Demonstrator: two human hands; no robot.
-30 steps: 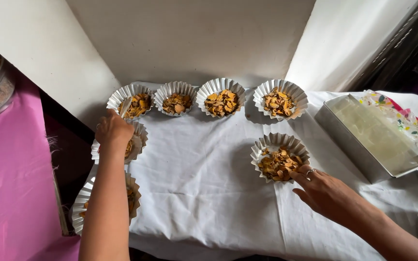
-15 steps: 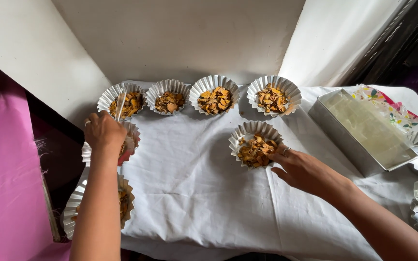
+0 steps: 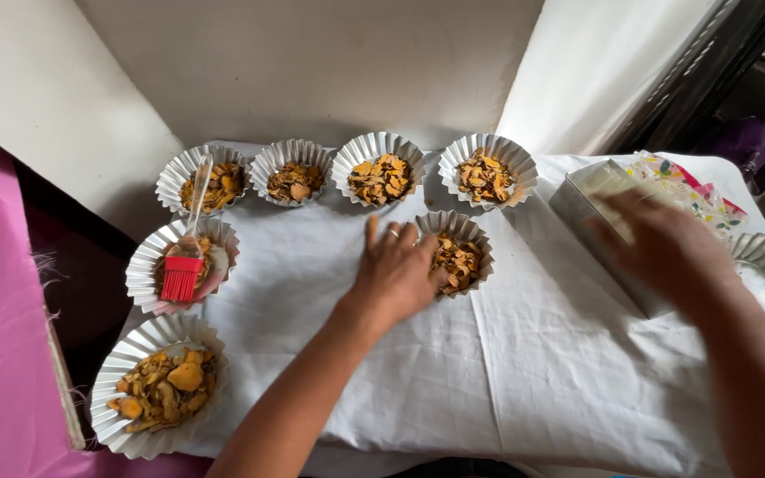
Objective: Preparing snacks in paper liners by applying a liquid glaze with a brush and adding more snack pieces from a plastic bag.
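This looks like a home food-preparation corner, not a commercial kitchen. A low surface covered by a white cloth [image 3: 542,372] sits against plain pale walls [image 3: 312,71]. Fluted foil cups [image 3: 380,175] of dried orange-yellow slices line the far edge, a red pastry brush [image 3: 183,265] lies at left, and a metal tin [image 3: 595,204] stands at right.

left hand [image 3: 393,274] now at middle foil cup [image 3: 455,251], right hand [image 3: 666,248] withdrawn

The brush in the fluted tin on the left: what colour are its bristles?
Red bristles on the brush, with a clear handle; the head view shows it best.
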